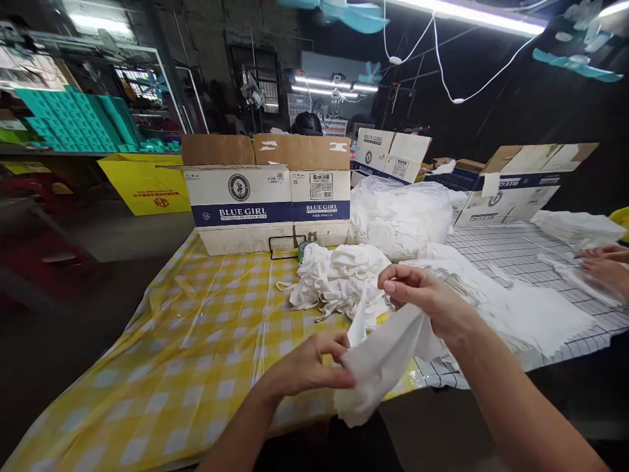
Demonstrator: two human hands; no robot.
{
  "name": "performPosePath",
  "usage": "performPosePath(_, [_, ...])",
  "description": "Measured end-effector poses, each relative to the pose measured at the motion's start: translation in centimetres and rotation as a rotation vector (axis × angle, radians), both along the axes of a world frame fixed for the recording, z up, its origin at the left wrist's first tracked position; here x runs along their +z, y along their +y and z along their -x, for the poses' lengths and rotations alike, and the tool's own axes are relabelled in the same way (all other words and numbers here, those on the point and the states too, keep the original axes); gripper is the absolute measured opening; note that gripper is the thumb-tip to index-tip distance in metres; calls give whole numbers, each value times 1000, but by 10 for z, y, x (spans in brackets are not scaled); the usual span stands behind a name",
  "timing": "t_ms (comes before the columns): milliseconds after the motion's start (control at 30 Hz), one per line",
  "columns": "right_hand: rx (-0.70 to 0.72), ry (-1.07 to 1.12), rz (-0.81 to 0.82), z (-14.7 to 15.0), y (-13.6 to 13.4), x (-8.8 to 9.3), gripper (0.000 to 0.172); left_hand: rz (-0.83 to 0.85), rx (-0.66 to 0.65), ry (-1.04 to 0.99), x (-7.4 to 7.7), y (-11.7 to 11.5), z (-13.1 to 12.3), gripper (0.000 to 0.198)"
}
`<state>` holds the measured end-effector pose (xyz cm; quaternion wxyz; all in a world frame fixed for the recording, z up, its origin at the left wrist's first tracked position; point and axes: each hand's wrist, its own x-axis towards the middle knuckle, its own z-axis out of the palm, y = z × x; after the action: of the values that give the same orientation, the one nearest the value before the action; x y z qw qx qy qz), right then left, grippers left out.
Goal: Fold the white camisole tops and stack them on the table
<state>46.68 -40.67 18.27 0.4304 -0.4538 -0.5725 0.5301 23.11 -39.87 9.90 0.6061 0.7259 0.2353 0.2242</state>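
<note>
At far left, as I stand, a yellow bag (142, 183) is left of a carton (238, 214), which rests at the back of the yellow-checked worktop (216, 328). Nearer the front, the left hand (314, 362) has its grip closed, thumb against fingers, on the left edge of a white cloth (381, 373). Beyond lies a tangled pile (324, 275) with loose loops; a narrow strip of the cloth rises before it, so a careless pull could snag it, and a slack pinch could drop the cloth off the worktop's edge. The cloth hangs slantwise between the 2 grips, right of the left one and below the right. The right hand (427, 295) has its grip closed at the cloth's upper end; what its fingertips pinch I cannot tell. Farther right are a flat stack (535, 318) and a co-worker's 2 hands (607, 267).
</note>
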Motion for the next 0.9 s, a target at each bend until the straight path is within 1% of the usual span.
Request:
performPosePath(33, [-4,-22,-5,-2,1,3,25,-68,38,-31,6,3,11,26])
performPosePath(67, [19,-65,-14,-4,2,5,26,-98,51,-65,11,5,23,26])
performPosePath(100, [82,-125,-18,-5,3,7,27,-96,54,-99,16,8,35,28])
performPosePath(167, [297,-248,2,-5,5,10,31,-44,90,-138,21,13,59,35])
performPosePath(233, [497,-301,62,-3,7,9,32,17,207,-142,22,16,80,39])
performPosePath(267, [540,-288,87,-1,9,8,32,42,289,-144,21,17,89,39])
performPosePath(333, [527,-201,110,1,13,3,32,93,447,-166,20,18,104,38])
performPosePath(367, [509,-146,117,1,15,0,33,120,499,-187,19,19,110,37])
performPosePath(433, [491,-60,131,0,24,-9,34,174,535,-221,18,23,118,37])
performPosePath(500, [460,-33,134,0,37,-22,35,188,531,-197,13,31,122,36])
performPosePath(533, [426,-66,116,2,45,-30,34,165,528,-141,8,37,123,36])
performPosePath(567, [377,-165,74,4,53,-41,34,105,549,-40,1,44,122,35])
performPosePath(600, [318,-315,18,8,61,-53,34,15,594,88,-8,52,121,33])
performPosePath(667, [201,-681,-96,19,72,-83,30,-197,734,343,-32,64,117,28])
performPosePath(700, [151,-820,-131,25,76,-99,26,-278,809,424,-46,67,116,24])
performPosePath(733, [108,-908,-158,31,77,-114,20,-332,867,466,-61,68,115,21])
performPosePath(800, [60,-982,-206,41,73,-144,14,-382,917,487,-88,61,115,23])
performPosePath(833, [61,-1004,-237,46,69,-156,17,-399,920,493,-100,54,114,25])
performPosePath(900, [114,-1035,-302,57,57,-176,21,-419,917,507,-119,33,112,23])
